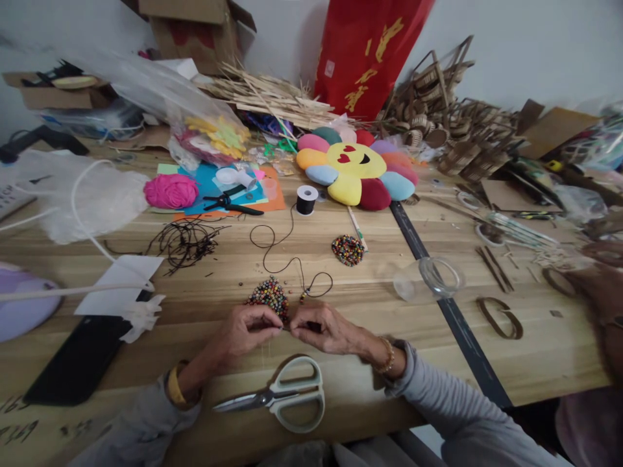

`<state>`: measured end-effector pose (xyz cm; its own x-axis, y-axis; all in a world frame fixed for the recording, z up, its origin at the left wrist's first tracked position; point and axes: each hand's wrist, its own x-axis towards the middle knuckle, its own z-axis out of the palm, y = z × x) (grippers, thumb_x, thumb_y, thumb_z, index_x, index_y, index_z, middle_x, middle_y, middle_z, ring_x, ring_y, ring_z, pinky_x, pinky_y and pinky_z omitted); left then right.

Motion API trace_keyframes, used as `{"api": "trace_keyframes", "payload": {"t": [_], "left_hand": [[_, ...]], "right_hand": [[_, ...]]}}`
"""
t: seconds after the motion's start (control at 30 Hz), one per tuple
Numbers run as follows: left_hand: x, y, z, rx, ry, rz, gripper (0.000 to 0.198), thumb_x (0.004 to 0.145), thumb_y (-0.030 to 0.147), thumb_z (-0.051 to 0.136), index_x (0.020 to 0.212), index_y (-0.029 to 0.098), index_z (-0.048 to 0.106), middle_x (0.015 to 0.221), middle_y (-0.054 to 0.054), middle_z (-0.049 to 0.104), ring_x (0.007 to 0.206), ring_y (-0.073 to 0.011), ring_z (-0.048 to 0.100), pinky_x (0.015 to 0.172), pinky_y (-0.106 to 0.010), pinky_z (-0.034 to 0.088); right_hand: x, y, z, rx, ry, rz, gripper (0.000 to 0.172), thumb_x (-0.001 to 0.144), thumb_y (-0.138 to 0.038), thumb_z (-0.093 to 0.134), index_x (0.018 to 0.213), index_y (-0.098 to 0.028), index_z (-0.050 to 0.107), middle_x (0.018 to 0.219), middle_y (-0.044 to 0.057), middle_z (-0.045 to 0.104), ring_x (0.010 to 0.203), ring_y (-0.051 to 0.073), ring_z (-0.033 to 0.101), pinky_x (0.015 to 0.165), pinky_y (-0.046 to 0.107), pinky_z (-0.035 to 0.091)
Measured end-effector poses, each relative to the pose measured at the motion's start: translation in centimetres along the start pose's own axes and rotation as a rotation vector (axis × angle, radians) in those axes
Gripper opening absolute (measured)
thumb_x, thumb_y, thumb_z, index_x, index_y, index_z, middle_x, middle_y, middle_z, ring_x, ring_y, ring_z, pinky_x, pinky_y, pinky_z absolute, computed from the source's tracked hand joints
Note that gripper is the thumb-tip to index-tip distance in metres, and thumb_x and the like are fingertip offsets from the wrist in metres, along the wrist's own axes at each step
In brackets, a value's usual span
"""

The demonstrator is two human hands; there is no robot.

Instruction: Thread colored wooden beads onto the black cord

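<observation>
My left hand [254,329] is closed in a pinch, with the tiny thing at its fingertips too small to make out. Almost touching it, my right hand [325,328] pinches the black cord [298,263], which runs down to its fingers from a spool [306,201] farther back. A few beads are threaded on the cord just above that hand. Right behind my fingertips lies a loose pile of small multicoloured beads [270,297]. Between my forearms rest scissors [287,394] with pale handles, blades pointing left.
A coil of strung beads [348,250] lies behind my right hand. Tangled black cord [182,243], a black phone [80,357] and pink yarn [171,191] are leftward. A flower cushion [357,170] and tape roll [442,277] stand beyond. Another person's arm [601,292] reaches in at right.
</observation>
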<state>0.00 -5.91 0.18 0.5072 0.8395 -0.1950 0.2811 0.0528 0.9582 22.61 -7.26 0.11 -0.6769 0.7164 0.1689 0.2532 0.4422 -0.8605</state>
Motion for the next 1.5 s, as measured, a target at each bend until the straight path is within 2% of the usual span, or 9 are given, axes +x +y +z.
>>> {"api": "trace_keyframes", "payload": {"t": [0.33, 1.03, 1.5], "left_hand": [[0.08, -0.3, 0.14, -0.005, -0.003, 0.031, 0.012, 0.071, 0.024, 0.067, 0.074, 0.014, 0.072, 0.074, -0.006, 0.075, 0.068, -0.0168, 0.068, 0.066, -0.026, 0.055], [0.17, -0.72, 0.17, -0.009, 0.007, 0.135, 0.011, 0.073, 0.021, 0.067, 0.076, 0.013, 0.075, 0.075, -0.007, 0.075, 0.07, -0.0169, 0.069, 0.066, -0.025, 0.055], [0.13, -0.4, 0.46, 0.078, -0.004, 0.171, 0.012, 0.074, 0.019, 0.063, 0.075, 0.015, 0.074, 0.076, -0.006, 0.076, 0.07, -0.0163, 0.069, 0.066, -0.024, 0.054]], "right_hand": [[0.13, -0.07, 0.08, -0.05, -0.023, 0.002, 0.018, 0.095, -0.021, 0.05, 0.08, -0.016, 0.059, 0.073, 0.001, 0.058, 0.068, 0.012, 0.049, 0.066, 0.023, 0.04], [0.19, -0.02, 0.17, -0.028, -0.017, 0.008, 0.013, 0.091, -0.016, 0.053, 0.08, -0.016, 0.06, 0.074, 0.0, 0.058, 0.067, 0.012, 0.049, 0.065, 0.022, 0.039], [0.32, -0.15, 0.09, -0.052, 0.004, -0.014, 0.013, 0.091, -0.017, 0.055, 0.079, -0.016, 0.061, 0.07, 0.0, 0.057, 0.065, 0.012, 0.047, 0.063, 0.022, 0.038]]}}
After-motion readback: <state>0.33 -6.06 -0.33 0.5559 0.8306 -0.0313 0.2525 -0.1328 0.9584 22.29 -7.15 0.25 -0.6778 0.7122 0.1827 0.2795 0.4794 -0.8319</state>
